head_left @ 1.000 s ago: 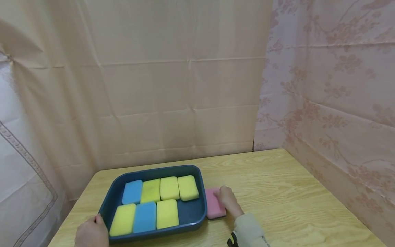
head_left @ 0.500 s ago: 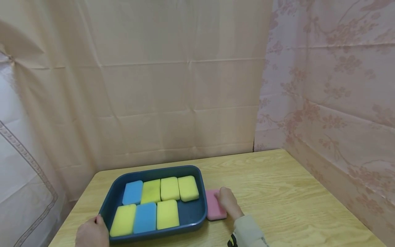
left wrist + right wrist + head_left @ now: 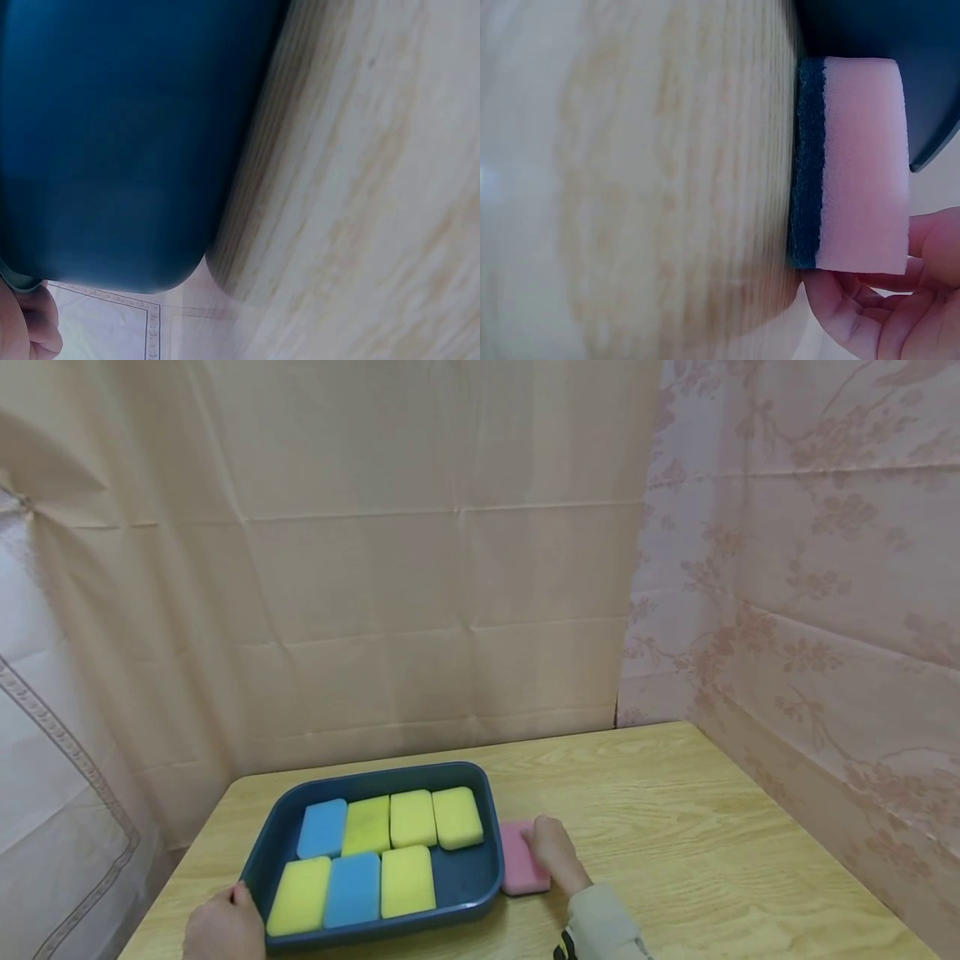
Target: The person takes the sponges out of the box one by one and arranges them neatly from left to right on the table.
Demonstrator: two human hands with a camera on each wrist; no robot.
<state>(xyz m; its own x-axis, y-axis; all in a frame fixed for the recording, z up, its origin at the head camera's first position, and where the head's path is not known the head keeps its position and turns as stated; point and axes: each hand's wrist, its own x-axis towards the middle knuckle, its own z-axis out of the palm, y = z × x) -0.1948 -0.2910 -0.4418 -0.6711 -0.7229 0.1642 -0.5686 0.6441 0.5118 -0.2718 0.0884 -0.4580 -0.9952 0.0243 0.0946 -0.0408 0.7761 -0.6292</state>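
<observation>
In the head view, my left hand [image 3: 225, 925] grips the front-left rim of a dark blue tray [image 3: 459, 910]. The left wrist view has the tray's outer wall [image 3: 127, 150] close up, with curled fingers [image 3: 39, 322] at its rim. A pink sponge [image 3: 521, 867] lies flat on the table, against or very near the tray's right side. My right hand [image 3: 557, 856] holds this sponge by its right edge, thumb over the top. Seen from the right wrist, the sponge [image 3: 866, 165] has its dark scouring layer underneath, and fingers [image 3: 840, 300] rest along its side.
Inside the tray lie yellow sponges [image 3: 408, 881] and blue sponges [image 3: 352, 889] in two rows. Bare tray floor [image 3: 459, 872] shows at the front right. Wood-grain table [image 3: 697, 843] extends right. Beige cloth [image 3: 420, 610] hangs behind, and floral cloth [image 3: 825, 610] on the right.
</observation>
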